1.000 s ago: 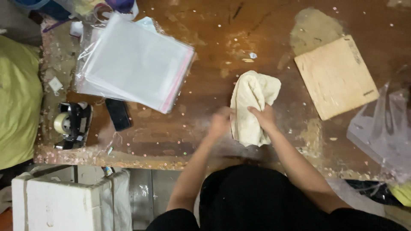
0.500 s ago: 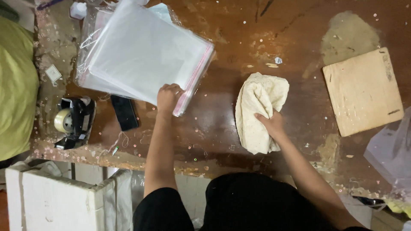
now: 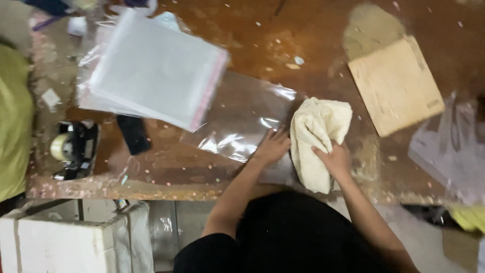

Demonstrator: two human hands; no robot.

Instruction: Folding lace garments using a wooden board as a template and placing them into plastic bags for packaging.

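Far left, one yellow-green cloth mass [image 3: 12, 121] sits at the bench [image 3: 313, 45] edge, and below it, off the bench, one white box [image 3: 55, 242]; what it holds cannot be told. Next along, one tape dispenser [image 3: 75, 149] with a single roll of tape on it, then one small black object [image 3: 133, 134] lying flat. Above those, one stack of clear plastic bags [image 3: 151, 71] with a pink strip along the right edge; the count in the stack cannot be told. Beside it, one single clear bag [image 3: 242, 119] lies flat and apart from the stack, nothing visible inside. The left hand [image 3: 273, 147] rests on that bag's near right corner, fingers spread and pressing down, gripping nothing. Just to its right, one folded cream cloth [image 3: 318, 136] lies on the bench near the front edge, touching the bag's edge. The right hand [image 3: 333, 161] is on the cloth's lower right side, fingers curled into the fabric and holding it. Further right, one square board [image 3: 396, 86], bare on top. Far right, one crumpled heap of clear plastic [image 3: 449, 146], blurred.
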